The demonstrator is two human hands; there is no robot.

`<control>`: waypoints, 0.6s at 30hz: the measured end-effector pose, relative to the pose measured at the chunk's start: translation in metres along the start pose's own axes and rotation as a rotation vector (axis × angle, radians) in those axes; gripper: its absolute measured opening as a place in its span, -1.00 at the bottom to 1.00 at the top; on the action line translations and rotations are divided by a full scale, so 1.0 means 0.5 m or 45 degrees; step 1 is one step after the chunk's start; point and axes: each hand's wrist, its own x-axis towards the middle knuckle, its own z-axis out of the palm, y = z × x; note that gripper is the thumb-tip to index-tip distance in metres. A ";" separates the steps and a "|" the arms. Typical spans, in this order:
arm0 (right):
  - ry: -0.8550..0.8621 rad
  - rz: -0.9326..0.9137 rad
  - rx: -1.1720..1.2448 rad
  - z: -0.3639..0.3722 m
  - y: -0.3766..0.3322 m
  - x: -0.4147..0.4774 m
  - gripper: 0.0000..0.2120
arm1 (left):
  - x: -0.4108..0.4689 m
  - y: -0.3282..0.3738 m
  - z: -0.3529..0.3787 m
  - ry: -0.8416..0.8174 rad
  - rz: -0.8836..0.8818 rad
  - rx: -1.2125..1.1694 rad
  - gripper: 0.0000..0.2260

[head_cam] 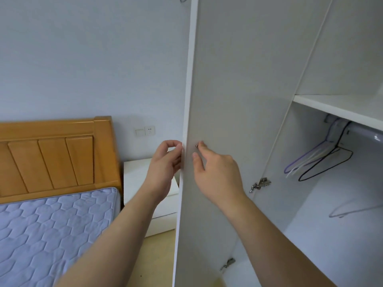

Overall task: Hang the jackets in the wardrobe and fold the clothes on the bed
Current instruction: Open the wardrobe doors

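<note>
— Where does the wardrobe (331, 224) stand?

— On the right, open; its white door (228, 100) is swung out toward the camera, inner face showing, and fills the middle of the view.

— And the hands?

— One on each side of the door's free edge. The left hand (165, 160) is on the outer side, fingers curled, thumb and forefinger bent into a ring right at the edge; the edge hides what they close on, so I cannot tell whether it grips anything. The right hand (215, 175) lies against the inner face, fingers loosely spread; its forefinger tip touches a small metal stud (196, 145) set in the door, with the thumb just below it on the panel; it is not a pinch.

— What is inside?

— A white shelf (335, 108) across the top; under it a rail (362, 133) with a bunch of bare wire hangers (317, 162), purple, white and black, hanging tilted; a metal hinge (260, 184) joins door and frame at about hand height.

— The bed (99, 206)?

— At the left, well apart from the wardrobe; a wooden headboard (51, 158) against the wall (83, 59), a quilted lilac mattress (51, 224) below it. A white bedside cabinet (141, 179) sits between bed and door, partly behind the left hand; a socket (145, 131) is on the wall above it.
</note>
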 end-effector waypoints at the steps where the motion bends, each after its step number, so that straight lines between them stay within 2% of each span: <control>1: -0.022 0.011 -0.004 0.009 -0.004 0.012 -0.57 | 0.007 0.000 -0.007 -0.009 0.006 0.020 -0.94; 5: -0.132 0.088 0.029 0.037 -0.015 0.047 -0.47 | 0.030 -0.005 -0.027 -0.008 0.011 0.090 -0.81; 9: -0.196 0.151 0.065 0.053 -0.026 0.068 -0.36 | 0.050 -0.018 -0.044 0.030 0.040 0.084 -0.79; 11: -0.222 0.166 0.062 0.056 -0.032 0.080 -0.34 | 0.054 -0.018 -0.051 0.019 0.044 0.060 -0.78; 15: -0.246 0.174 0.045 0.069 -0.044 0.098 -0.33 | 0.064 -0.020 -0.063 -0.013 0.047 0.099 -0.63; 18: -0.230 0.191 0.017 0.080 -0.045 0.107 -0.33 | 0.070 -0.027 -0.062 0.052 0.068 0.173 -0.65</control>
